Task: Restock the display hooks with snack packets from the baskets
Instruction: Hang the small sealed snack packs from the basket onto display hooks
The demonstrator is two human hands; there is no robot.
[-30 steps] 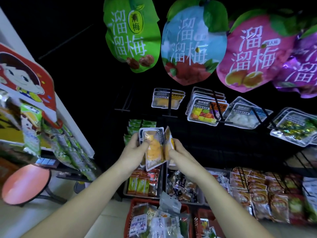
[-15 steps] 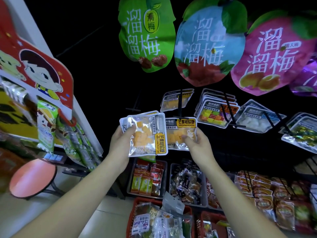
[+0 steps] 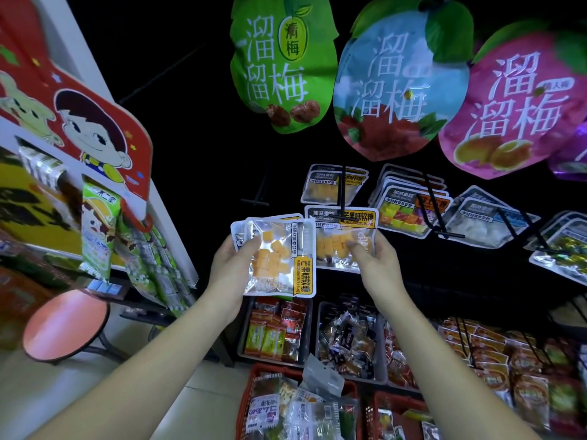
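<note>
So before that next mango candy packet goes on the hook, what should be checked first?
1. Right hand grips one packet: ok.
2. Its yellow label matches the hanging packets: ok.
3. Packet upright, label on top: ok.
4. Packet's hole lined up with the hook: cannot tell.
5. Left hand holds the spare packets off to the side of the hook: ok.

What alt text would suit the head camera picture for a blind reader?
A left hand grips a small stack of clear orange-candy packets while the right hand holds one packet up at a black display hook. Red baskets of snacks sit below.
</note>
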